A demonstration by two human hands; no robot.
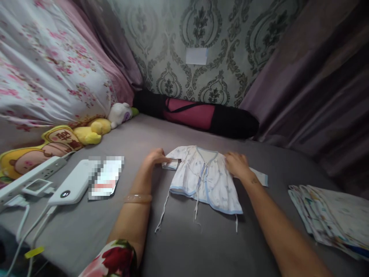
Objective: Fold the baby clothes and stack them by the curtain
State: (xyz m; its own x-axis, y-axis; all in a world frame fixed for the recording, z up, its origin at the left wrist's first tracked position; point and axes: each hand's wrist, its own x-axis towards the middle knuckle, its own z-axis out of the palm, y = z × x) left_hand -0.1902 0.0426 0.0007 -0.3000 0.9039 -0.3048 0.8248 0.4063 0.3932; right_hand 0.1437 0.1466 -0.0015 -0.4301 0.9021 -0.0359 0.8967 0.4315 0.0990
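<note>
A small white baby shirt (206, 179) with pale blue trim and loose tie strings lies flat on the grey bed sheet (178, 238). My left hand (155, 157) pinches the shirt's left sleeve, which is folded in toward the body. My right hand (236, 163) rests palm down on the shirt's right shoulder, with the right sleeve sticking out beyond it. A pale bangle sits on my left wrist.
A stack of folded patterned cloths (331, 219) lies at the right. At the left are a white power bank (73, 186), a phone (106, 177), a power strip (29, 179) with cables, and plush toys (92, 130). A dark and pink bolster (201, 115) lies along the wall.
</note>
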